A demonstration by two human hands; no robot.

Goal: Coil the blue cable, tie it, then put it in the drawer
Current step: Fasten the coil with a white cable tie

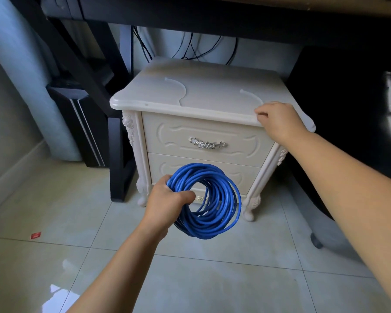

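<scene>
My left hand [167, 199] grips the blue cable [215, 213], wound into a round coil of several loops and held upright in front of the lower drawer [242, 175]. The white nightstand [145, 102] has an upper drawer [167, 136] with a silver handle [207, 143]; both drawers are shut. Two thin white ties lie curved on the top: one at the left [178, 86], one at the right [252, 96]. My right hand [278, 120] rests at the top's front right edge, fingertips pinched on the near end of the right tie.
A dark desk [212, 16] spans above the nightstand, with its black leg frame [117, 154] to the left and black cables [190, 48] hanging behind. A dark chair [388, 109] stands at the right. A small red scrap [36, 235] lies on the tiled floor.
</scene>
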